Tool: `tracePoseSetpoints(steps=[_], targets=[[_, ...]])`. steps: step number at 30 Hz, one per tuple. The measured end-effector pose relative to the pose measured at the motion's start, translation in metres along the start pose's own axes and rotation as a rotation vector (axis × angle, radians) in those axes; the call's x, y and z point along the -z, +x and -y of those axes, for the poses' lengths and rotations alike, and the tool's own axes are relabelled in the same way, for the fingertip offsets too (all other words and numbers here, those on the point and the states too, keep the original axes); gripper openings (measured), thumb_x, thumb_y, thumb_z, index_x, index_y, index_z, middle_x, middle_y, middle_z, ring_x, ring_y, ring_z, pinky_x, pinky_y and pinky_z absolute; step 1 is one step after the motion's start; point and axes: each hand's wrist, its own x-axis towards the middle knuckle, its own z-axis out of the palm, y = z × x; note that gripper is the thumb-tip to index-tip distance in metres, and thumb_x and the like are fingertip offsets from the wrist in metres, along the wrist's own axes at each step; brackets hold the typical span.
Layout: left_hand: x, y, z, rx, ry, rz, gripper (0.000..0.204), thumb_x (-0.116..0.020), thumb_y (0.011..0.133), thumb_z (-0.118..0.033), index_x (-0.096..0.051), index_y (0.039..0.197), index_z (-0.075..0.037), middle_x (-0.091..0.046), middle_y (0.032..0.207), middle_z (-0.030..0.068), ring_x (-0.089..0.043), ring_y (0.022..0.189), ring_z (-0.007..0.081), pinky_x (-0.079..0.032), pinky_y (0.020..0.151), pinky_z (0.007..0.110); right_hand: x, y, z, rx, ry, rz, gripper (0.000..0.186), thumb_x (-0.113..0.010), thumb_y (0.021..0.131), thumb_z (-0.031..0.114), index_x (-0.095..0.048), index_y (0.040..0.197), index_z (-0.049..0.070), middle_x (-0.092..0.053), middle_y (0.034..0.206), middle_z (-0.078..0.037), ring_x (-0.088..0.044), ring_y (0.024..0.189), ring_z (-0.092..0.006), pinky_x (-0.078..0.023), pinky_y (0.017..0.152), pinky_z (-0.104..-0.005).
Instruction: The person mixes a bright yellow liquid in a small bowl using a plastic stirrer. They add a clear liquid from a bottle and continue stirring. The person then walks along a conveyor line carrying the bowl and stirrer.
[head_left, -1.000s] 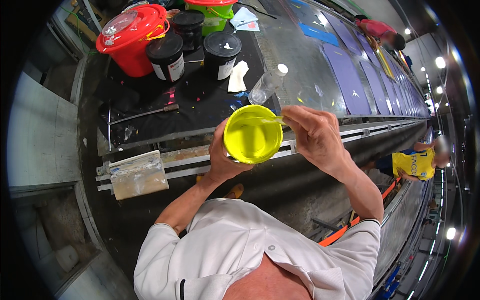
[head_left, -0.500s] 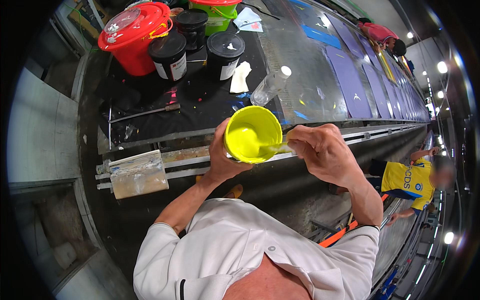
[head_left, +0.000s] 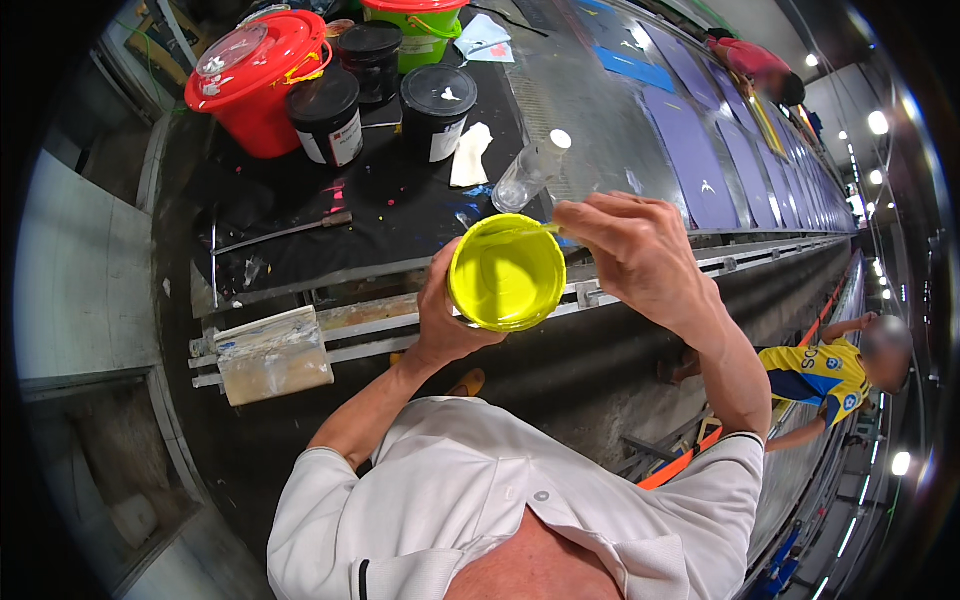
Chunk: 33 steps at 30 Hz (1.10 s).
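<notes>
My left hand is wrapped round the side of a tub of bright yellow paint, holding it with the mouth facing up. Pinched in my right hand is a thin stirring stick smeared with yellow. Its coated end lies across the far part of the tub's mouth, over the paint. The fingers hide the stick's other end. Just beyond the tub, a clear bottle with a white cap stands tilted in the picture.
Black lidded tubs, a red bucket and a green bucket stand on the black-covered table. A crumpled cloth and a long-handled tool lie nearer. A stained squeegee-like block sits on the rail. Purple panels line the long table; a person is at right.
My right hand has moved up and away from me, carrying the stick from the tub's right side to its far rim. The person in yellow has shifted slightly.
</notes>
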Motion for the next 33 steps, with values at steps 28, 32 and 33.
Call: tracePoseSetpoints(steps=[28, 32, 33], targets=[[0.000, -0.011, -0.001, -0.024, -0.001, -0.071, 0.106, -0.097, 0.056, -0.017, -0.041, 0.144, 0.000, -0.053, 0.141, 0.0187, -0.056, 0.128, 0.0320, -0.045, 0.110, 0.042, -0.009, -0.014, -0.010, -0.352, 0.052, 0.009, 0.007, -0.060, 0.084, -0.003, -0.066, 0.086, -0.003, -0.059, 0.067, -0.017, -0.059, 0.058, -0.0329, -0.045, 0.055, -0.0368], [-0.003, -0.007, -0.004, 0.019, -0.026, 0.031, 0.105, -0.096, 0.055, -0.017, -0.043, 0.145, -0.002, -0.053, 0.143, 0.0180, -0.054, 0.132, 0.0324, -0.043, 0.111, 0.042, -0.013, 0.012, -0.008, -0.354, 0.152, 0.002, 0.006, -0.061, 0.083, -0.003, -0.065, 0.084, 0.000, -0.057, 0.068, -0.021, -0.060, 0.063, -0.0390, -0.046, 0.057, -0.0400], [-0.005, -0.010, -0.007, 0.025, -0.028, 0.032, 0.105, -0.095, 0.056, -0.018, -0.043, 0.145, -0.002, -0.054, 0.142, 0.0177, -0.055, 0.132, 0.0319, -0.044, 0.111, 0.042, -0.012, 0.016, -0.001, -0.323, 0.210, 0.024, 0.005, -0.061, 0.083, -0.004, -0.065, 0.084, -0.001, -0.057, 0.069, -0.022, -0.061, 0.064, -0.0394, -0.046, 0.058, -0.0397]])
